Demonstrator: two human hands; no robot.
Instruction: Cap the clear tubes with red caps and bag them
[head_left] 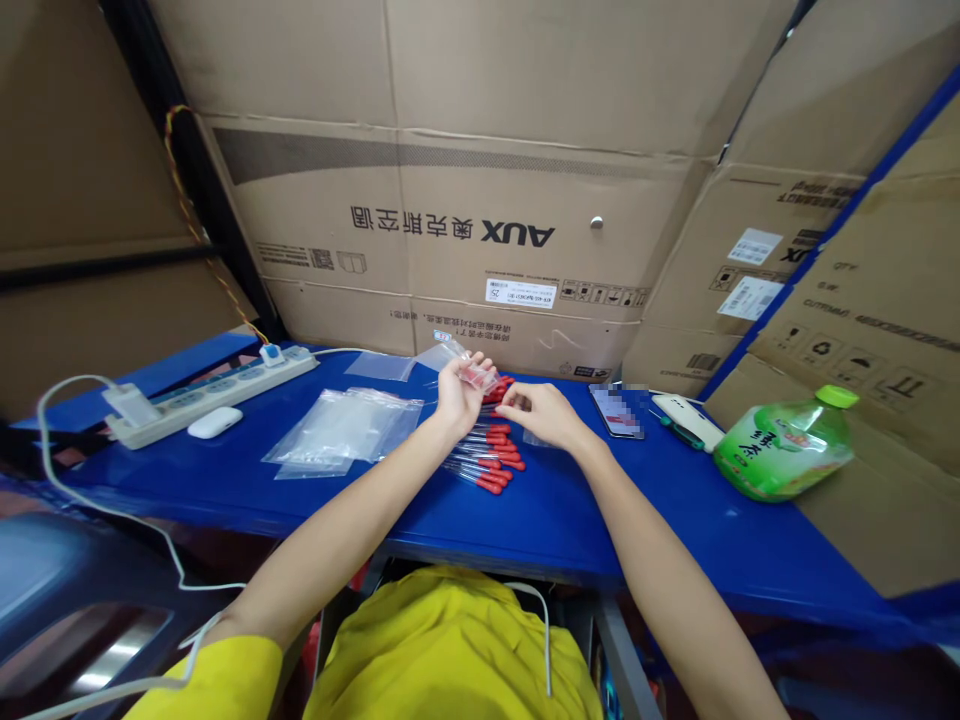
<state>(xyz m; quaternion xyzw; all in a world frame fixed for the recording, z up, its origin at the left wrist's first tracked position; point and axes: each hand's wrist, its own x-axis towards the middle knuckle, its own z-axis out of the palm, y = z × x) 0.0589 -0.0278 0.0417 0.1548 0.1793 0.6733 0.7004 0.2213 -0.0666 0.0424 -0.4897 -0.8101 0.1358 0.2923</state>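
Observation:
My left hand (459, 398) is closed around a small clear plastic bag (448, 354), palm turned up; red shows through the plastic at the fingers. Close by on its right, my right hand (546, 412) has its fingers curled in a pinch beside the red ends. What lies between those fingertips is too small to make out. Under and in front of both hands lie several thin clear droppers with red bulbs (491, 478), their bulbs pointing right. A stack of clear zip bags (349, 428) lies left of my left forearm.
On the blue table (570, 520) stand a white power strip (217, 392) and a white earbud case (215, 422) at left. To the right are a phone (616, 412), a white-and-green device (686, 422) and a green tea bottle (784, 450). Cardboard (480, 90) walls the back.

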